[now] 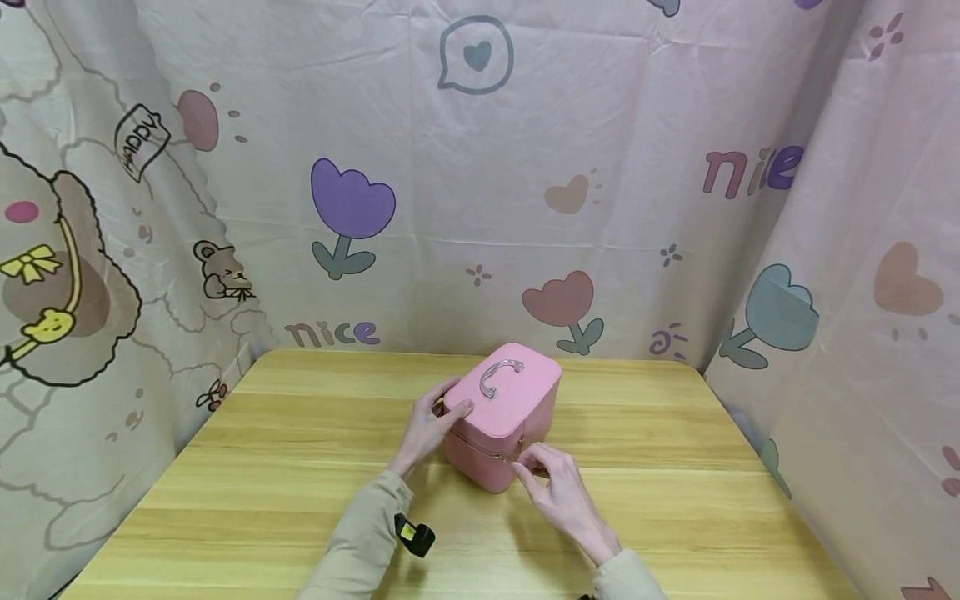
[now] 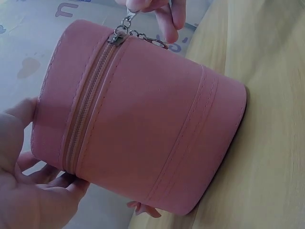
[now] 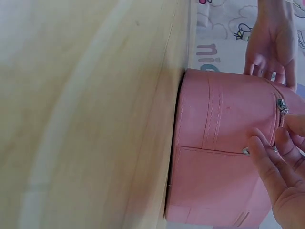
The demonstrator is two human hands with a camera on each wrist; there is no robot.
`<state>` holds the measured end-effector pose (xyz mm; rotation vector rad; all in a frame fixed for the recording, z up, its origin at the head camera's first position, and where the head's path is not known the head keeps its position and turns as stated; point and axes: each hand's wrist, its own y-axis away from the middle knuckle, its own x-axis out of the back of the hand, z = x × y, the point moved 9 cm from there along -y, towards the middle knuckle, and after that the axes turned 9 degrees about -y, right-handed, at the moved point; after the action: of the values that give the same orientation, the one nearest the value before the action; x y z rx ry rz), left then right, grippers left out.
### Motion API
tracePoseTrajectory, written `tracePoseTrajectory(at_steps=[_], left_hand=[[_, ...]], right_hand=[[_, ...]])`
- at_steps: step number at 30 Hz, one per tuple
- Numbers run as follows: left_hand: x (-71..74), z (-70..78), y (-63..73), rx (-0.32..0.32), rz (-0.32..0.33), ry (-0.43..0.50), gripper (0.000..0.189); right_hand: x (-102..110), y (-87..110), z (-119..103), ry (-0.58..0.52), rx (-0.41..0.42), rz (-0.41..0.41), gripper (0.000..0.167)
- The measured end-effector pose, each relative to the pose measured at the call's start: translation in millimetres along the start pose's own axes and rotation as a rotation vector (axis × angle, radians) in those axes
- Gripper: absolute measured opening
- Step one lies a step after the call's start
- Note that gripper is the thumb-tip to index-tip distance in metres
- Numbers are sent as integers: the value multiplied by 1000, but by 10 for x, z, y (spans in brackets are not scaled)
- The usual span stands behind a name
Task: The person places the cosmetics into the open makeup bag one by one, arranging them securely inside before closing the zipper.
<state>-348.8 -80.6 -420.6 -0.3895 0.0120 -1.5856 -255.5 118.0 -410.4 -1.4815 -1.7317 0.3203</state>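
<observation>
A pink cosmetic case [image 1: 504,400] stands upright on the table, its lid on and a silver handle [image 1: 501,377] on top. My left hand [image 1: 431,427] grips the lid's left corner, thumb on the top and fingers down the side. At the front, my right hand [image 1: 555,487] pinches a zipper pull [image 2: 131,13] hanging by a small chain from the slider [image 2: 116,39]. The zipper [image 2: 88,102] runs round the case just under the lid, closed along this side. In the right wrist view, the fingers partly hide the zipper near a slider [image 3: 282,106].
The case stands on a wooden table [image 1: 315,433]. Behind it and at both sides hangs a patterned curtain [image 1: 450,167]. A small black device [image 1: 415,535] with a yellow label sits at the left sleeve. A pink bow [image 2: 144,209] shows on the case's far side.
</observation>
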Motion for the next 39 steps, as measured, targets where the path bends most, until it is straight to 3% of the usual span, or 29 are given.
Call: tracePoseTrajectory(at_steps=[13,26,39], left_hand=[[4,18,23,14,-23,-10,59],[2,16,13,7,-34,-3,60],[7,34,24,2,-35,-8,59]], right_hand=[[101,15,73,-5,-25,21,15],[269,-13,139,15,5,117,19],[309,-26,201,2,-61,145,23]])
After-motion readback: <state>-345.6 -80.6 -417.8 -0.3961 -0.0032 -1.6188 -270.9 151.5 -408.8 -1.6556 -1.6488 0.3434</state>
